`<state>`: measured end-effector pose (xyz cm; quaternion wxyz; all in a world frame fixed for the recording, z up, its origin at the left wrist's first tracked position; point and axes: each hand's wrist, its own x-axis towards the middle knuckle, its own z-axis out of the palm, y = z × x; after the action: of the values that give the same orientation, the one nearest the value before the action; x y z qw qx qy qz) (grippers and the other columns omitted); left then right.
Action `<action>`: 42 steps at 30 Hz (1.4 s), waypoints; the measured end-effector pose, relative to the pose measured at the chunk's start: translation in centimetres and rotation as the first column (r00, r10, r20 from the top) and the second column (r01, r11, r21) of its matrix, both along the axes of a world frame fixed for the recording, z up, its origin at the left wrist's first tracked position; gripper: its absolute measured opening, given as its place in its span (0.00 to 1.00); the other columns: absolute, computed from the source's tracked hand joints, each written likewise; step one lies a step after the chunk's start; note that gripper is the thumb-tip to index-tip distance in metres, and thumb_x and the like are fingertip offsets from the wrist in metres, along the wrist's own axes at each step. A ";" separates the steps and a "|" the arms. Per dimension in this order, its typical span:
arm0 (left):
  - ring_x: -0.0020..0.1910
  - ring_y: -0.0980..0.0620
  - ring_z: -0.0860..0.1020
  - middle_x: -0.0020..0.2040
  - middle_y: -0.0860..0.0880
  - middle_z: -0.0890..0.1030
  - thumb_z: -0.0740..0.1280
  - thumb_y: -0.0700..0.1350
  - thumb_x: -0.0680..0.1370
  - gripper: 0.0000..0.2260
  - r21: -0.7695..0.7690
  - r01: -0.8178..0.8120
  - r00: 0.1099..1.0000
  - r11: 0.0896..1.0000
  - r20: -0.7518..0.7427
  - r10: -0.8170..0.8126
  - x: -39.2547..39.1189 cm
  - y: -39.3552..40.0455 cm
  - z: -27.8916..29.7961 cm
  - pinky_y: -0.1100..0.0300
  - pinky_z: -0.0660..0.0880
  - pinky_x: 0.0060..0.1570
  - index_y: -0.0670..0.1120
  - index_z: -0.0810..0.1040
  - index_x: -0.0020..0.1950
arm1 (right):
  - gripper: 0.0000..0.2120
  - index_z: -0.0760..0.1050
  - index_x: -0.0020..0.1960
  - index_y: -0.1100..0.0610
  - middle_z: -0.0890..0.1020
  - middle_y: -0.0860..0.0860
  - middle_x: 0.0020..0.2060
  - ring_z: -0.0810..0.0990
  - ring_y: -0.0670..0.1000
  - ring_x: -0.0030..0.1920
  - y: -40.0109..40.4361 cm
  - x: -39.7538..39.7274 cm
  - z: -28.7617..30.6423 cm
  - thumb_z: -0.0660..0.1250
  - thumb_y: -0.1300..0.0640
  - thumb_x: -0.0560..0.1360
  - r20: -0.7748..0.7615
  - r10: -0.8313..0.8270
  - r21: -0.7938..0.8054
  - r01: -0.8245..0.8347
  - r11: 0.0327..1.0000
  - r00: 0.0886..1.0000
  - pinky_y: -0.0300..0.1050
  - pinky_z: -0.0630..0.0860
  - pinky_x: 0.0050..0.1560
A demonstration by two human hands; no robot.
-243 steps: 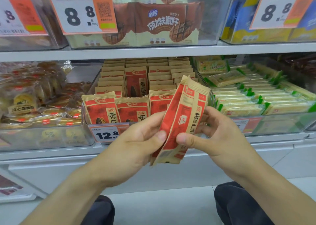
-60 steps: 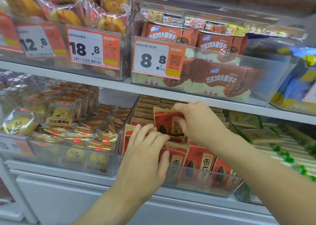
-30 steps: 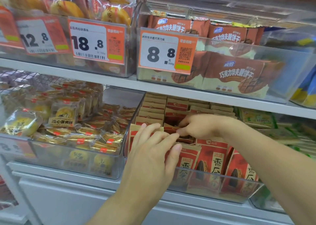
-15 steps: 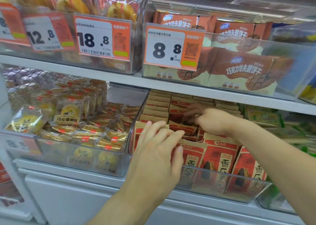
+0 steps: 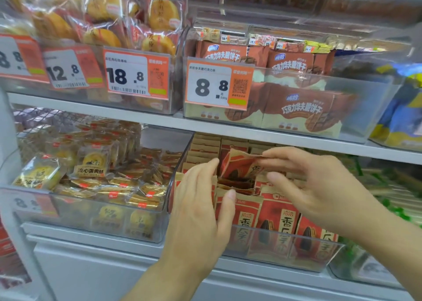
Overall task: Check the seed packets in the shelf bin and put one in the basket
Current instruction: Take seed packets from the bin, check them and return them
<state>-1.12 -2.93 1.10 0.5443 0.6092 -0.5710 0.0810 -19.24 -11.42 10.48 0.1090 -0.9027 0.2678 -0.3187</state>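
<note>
Two bare hands reached into a clear plastic shelf bin [image 5: 285,248] of red and tan sunflower seed packets, standing upright in rows on the lower shelf. One lifted seed packet [image 5: 239,166] sat above the rows near the middle of the bin, tilted, its long axis running roughly from 8 o'clock up to 2 o'clock.

The right hand [image 5: 315,186] was the nearer one and the only one gripping it. Its fingers [image 5: 280,156] came in from 3 o'clock and appeared to pinch the packet's tan top edge, with the thumb below the other fingertips. The packet's body lay toward 9 o'clock of those fingertips and hung slightly down into the gap in the rows.

The left hand [image 5: 201,209] stood at about 8 o'clock of the lifted packet, fingers straight and pressed together. They seemed to hold the front row [image 5: 274,220] of packets forward, and the index fingertip reached just beside the packet's left edge. Whether it touched the packet could not be told, as the picture was blurred.

No basket was in view. The next move probably called for drawing the packet up and back toward 6 o'clock, clear of the neighbouring rows.
</note>
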 end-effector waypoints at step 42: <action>0.41 0.43 0.83 0.40 0.45 0.85 0.58 0.54 0.82 0.16 0.050 0.384 0.742 0.922 -0.610 -0.277 -7.4 0.3 1.3 0.49 0.80 0.42 0.47 0.79 0.45 | 0.14 0.86 0.46 0.50 0.88 0.54 0.42 0.87 0.52 0.41 3.5 -4.1 -5.8 0.64 0.45 0.75 0.492 -0.263 0.777 -0.282 0.563 0.830 0.44 0.84 0.41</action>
<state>-8.49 -2.59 2.39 0.6457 0.5370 -0.4762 -0.2609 -23.30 -7.95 4.73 0.5928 -0.6109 0.3358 -0.4033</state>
